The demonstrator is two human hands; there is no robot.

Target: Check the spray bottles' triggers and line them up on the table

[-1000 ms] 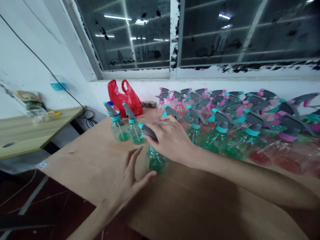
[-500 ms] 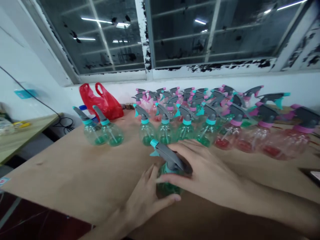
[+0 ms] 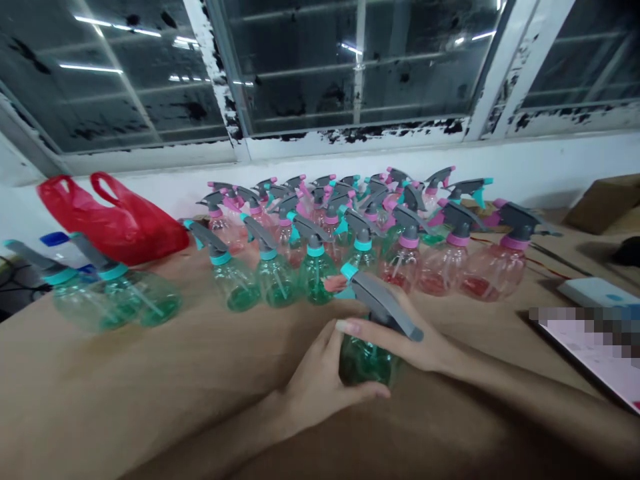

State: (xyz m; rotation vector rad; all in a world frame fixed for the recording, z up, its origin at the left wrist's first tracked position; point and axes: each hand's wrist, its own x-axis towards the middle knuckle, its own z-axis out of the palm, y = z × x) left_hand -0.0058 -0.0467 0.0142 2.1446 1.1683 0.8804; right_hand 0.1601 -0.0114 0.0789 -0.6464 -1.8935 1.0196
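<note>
A clear green spray bottle [image 3: 367, 363] with a grey and teal trigger head stands upright close in front of me. My left hand [image 3: 327, 373] is wrapped round the lower body, its thumb across the near side. Around the neck, under the grey lever, curls my right hand [image 3: 410, 333], with fingertips showing beyond the nozzle. Just behind is a row of green spray bottles [image 3: 280, 283] with teal collars. Pink spray bottles [image 3: 437, 273] continue that row to the right.
At left stand two green spray bottles [image 3: 155, 300] near a red plastic bag [image 3: 115, 220] and a blue-capped bottle [image 3: 55, 243]. Many more sprayers crowd the back by the window wall. A tablet-like device [image 3: 590, 353], a white box [image 3: 595, 291] and a cardboard box [image 3: 607, 203] lie at right.
My right hand has brought the spray bottle nearer, away from the two at left, and shifted its grip to the neck. My left hand has closed round the body. The view has swung right.
</note>
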